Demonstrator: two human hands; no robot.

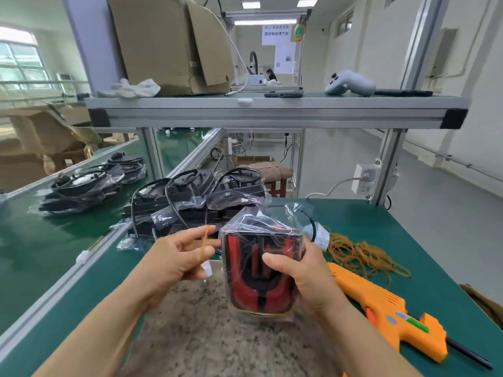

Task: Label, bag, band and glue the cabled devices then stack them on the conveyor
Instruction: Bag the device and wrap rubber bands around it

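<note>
- Right hand [307,278] — fingers curled round bagged device [261,268], thumb laid across its front; held upright just above speckled mat [217,336].
- Bagged device: red-and-black body inside clear plastic bag, bag mouth loose at top, no band round it yet.
- Left hand [177,257] — rubber band [205,242] pinched and stretched between thumb and fingertips, just beside the bag.
- Stage, as judged: bagging done, banding about to begin; gluing and stacking left. Labelling not confirmable.
- Orange glue gun [381,303] lying on green table [394,232] right of the hands, untouched; sticker on its body too blurred to read.
- Heap of rubber bands [362,254] beyond the gun; white tag [322,236] beside it, print illegible.
- Pile of bagged devices [196,202] at the table's far-left edge.
- Further stacks [84,189] on conveyor [27,240] to the left; finished, by the look.
- Posted sheets [277,34] far behind the upper shelf [272,110]: Chinese characters, too small to read.
</note>
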